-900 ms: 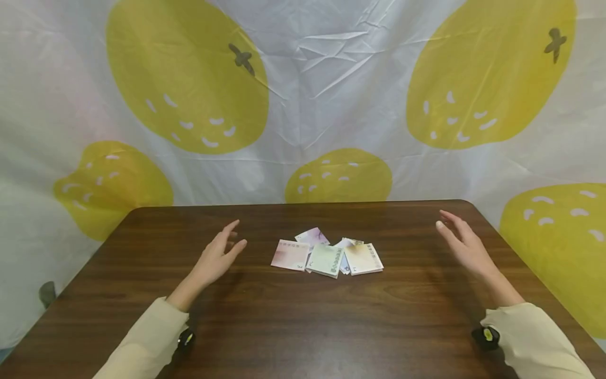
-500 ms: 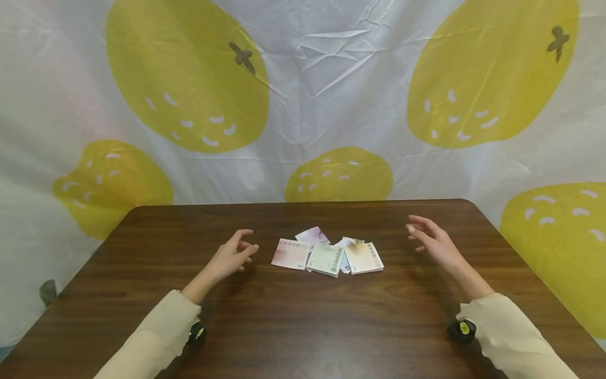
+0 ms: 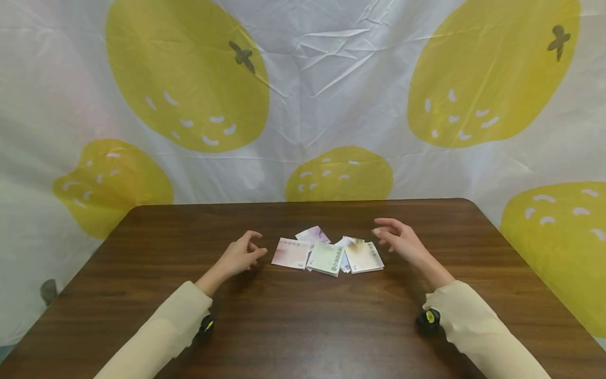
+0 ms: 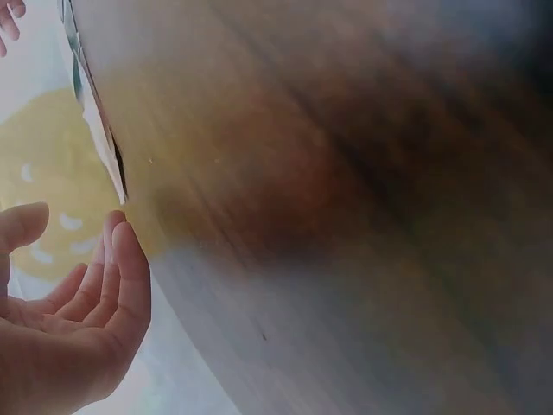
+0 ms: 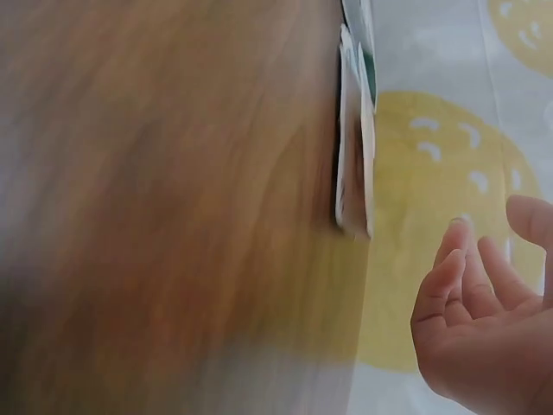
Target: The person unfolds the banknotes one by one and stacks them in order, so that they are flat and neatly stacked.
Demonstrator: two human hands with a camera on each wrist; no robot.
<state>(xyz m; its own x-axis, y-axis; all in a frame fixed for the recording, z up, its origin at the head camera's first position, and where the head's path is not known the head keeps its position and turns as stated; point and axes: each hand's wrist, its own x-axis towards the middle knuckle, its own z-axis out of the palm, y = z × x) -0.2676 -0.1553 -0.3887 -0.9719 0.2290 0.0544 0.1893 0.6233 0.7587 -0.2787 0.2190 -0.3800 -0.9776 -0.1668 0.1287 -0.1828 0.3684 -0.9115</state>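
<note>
Several folded banknotes lie in a loose, overlapping group at the middle of the table. A pink banknote [image 3: 291,253] is at the left, a green banknote [image 3: 325,258] in front, and a yellowish banknote [image 3: 363,257] at the right. Behind them is a purple banknote [image 3: 313,235], and a blue banknote [image 3: 346,263] is mostly covered. My left hand [image 3: 239,257] hovers just left of the pink one, fingers loosely bent, holding nothing. Over on the other side, my right hand [image 3: 401,243] is beside the yellowish banknote, thumb and fingers apart in the right wrist view, also holding nothing.
The brown wooden table [image 3: 303,326] ends at a far edge against a white curtain [image 3: 303,105] printed with yellow lemons. A black wrist device [image 3: 428,321] sits under the right sleeve, and another [image 3: 205,325] under the left.
Both hands have come inward toward the banknotes, the right one moving left by a larger distance. Their fingers have bent more. The banknotes have stayed in place.
</note>
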